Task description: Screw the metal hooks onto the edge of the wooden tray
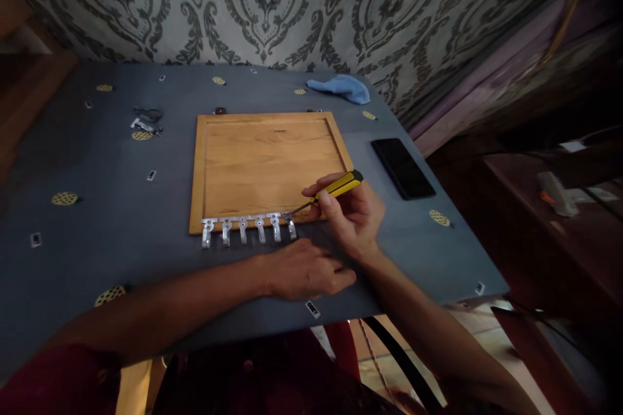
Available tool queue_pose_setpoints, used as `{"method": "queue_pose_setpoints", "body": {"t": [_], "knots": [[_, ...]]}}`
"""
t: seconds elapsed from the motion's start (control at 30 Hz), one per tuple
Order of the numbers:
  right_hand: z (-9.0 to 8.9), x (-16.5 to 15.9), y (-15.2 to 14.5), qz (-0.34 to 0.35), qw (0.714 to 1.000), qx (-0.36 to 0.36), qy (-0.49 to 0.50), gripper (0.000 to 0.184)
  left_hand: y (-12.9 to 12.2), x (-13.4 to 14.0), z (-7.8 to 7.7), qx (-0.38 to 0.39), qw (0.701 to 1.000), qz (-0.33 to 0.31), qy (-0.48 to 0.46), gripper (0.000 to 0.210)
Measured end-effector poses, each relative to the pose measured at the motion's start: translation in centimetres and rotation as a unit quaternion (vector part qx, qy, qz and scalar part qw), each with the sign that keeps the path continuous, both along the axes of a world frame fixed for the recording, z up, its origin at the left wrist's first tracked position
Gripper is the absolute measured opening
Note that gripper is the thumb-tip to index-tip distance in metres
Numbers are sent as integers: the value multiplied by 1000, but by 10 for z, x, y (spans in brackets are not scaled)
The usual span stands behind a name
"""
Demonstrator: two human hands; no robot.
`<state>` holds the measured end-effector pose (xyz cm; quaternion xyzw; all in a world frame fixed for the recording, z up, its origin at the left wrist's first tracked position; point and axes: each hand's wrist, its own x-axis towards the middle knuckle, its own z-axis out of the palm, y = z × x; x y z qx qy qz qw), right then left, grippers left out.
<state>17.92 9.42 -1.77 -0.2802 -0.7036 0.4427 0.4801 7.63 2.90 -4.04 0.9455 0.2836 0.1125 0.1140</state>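
Note:
My right hand (pixel 357 217) is closed around a yellow and black screwdriver (pixel 341 187). The screwdriver slants down to the left, and its tip meets the rightmost metal hook on a hook rail (pixel 250 220). This silvery rail, with several hooks hanging from it, lies along the near edge of a framed wooden board (pixel 272 155), which is flat on the table. Just in front of the rail, my left hand (pixel 309 269) rests on the table with its fingers curled in. Whether those fingers hold anything is hidden.
A blue-grey patterned cloth covers the table (pixel 121 227). Right of the board lies a black phone (pixel 403 168), and a blue cloth (pixel 343 87) sits at the back. Small metal parts (pixel 146 122) lie to the left. A patterned wall (pixel 311 6) stands behind.

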Motion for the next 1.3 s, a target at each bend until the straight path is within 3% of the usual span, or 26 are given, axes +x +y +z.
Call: {"method": "queue_pose_setpoints", "body": {"t": [0.3,0.43,0.67,0.8,1.1,1.3], "knots": [[7,-1,1,1,996,77,-47,8,-1,1,3,11,1000,2,23,16],[14,-6,11,27,996,46,-73,16,-2,0,6,10,999,2,33,16],[41,-2,24,147,981,-15,-129,27,-3,0,3,26,999,2,30,14],[51,2,29,194,974,-34,-113,27,-3,0,4,23,999,5,34,13],[37,4,29,139,989,-46,-32,16,-3,-1,10,14,999,14,38,10],[37,0,19,94,995,-32,-21,22,-4,-1,12,10,999,18,40,11]]}}
